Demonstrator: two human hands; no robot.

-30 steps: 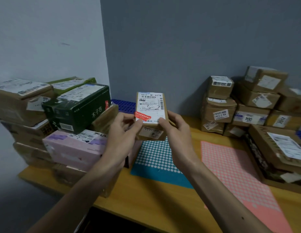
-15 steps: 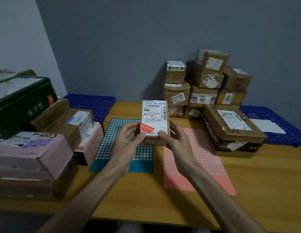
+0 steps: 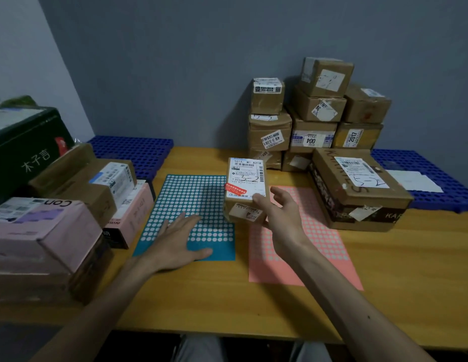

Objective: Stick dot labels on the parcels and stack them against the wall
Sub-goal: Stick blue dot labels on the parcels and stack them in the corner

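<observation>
Parcel [image 3: 245,190]: gripped by right hand [image 3: 282,218], thumb on its top face. Left hand [image 3: 176,240] lies flat on teal dot sheet [image 3: 191,194] at 9 o'clock; lift one dot by its edge.

1 head-worn view, forward and down, near table [image 3: 227,304]

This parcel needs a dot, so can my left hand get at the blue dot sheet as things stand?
Probably yes: the left hand lies open over the near part of the blue dot sheet, nothing between; the right hand holds the parcel by its right edge.
</observation>
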